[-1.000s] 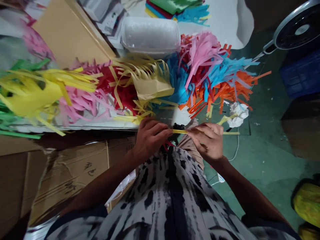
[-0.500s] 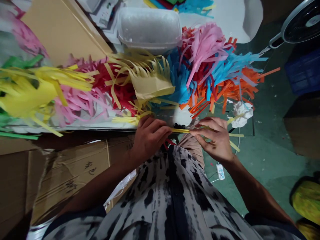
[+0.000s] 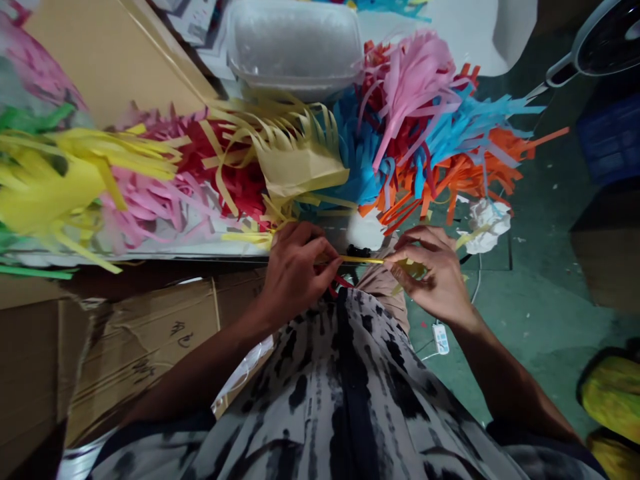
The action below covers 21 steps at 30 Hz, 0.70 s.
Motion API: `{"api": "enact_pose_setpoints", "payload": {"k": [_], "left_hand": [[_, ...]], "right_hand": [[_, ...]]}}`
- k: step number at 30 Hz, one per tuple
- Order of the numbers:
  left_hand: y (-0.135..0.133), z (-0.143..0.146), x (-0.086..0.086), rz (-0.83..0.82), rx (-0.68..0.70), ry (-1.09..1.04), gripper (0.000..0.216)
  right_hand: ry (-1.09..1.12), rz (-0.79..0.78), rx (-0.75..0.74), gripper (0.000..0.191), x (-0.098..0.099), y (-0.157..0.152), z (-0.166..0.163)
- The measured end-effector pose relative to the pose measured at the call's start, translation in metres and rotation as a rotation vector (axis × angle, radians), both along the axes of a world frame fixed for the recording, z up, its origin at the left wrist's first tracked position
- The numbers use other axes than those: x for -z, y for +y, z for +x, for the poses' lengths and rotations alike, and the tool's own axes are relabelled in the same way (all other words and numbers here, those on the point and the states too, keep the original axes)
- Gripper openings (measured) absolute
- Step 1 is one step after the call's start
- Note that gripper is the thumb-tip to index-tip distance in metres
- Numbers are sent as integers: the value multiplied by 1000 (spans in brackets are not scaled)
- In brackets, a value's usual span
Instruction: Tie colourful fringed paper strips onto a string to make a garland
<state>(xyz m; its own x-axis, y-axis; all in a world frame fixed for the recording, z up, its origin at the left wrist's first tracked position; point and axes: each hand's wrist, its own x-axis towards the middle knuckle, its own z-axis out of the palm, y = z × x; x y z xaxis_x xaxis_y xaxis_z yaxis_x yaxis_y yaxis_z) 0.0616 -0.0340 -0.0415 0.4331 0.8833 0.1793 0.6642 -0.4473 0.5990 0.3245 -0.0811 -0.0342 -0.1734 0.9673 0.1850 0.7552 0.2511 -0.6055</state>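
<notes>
A thin yellow paper strip, narrow like a twisted cord, stretches level between my two hands at the table's front edge. My left hand pinches its left end between thumb and forefinger, the other fingers curled. At the right end, my right hand is closed on the strip with its fingertips; pale yellow paper shows under its palm. Just beyond my left hand lies a pale yellow fringed paper sheet, its cut strips curling upward.
Fringed paper in yellow, pink, blue and orange covers the table. Behind stands a clear plastic tub. Crumpled white paper hangs at the right. Cardboard is lower left; a fan stands upper right.
My left thumb and fingers have shifted their grip on the yellow strip. The fingers of my right hand are bent more. The view has moved slightly.
</notes>
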Motion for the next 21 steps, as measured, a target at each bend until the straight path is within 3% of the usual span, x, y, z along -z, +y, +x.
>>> {"api": "enact_pose_setpoints", "payload": {"k": [5, 17, 21], "left_hand": [[-2, 2, 1, -33, -30, -32, 8], [-6, 13, 3, 55, -99, 66, 6], [-12, 11, 9, 178, -36, 66, 15]], "right_hand": [[-28, 6, 118, 8, 2, -5, -11], [-270, -10, 177, 3, -4, -5, -21], [-399, 96, 144, 28, 0, -12, -24]]}}
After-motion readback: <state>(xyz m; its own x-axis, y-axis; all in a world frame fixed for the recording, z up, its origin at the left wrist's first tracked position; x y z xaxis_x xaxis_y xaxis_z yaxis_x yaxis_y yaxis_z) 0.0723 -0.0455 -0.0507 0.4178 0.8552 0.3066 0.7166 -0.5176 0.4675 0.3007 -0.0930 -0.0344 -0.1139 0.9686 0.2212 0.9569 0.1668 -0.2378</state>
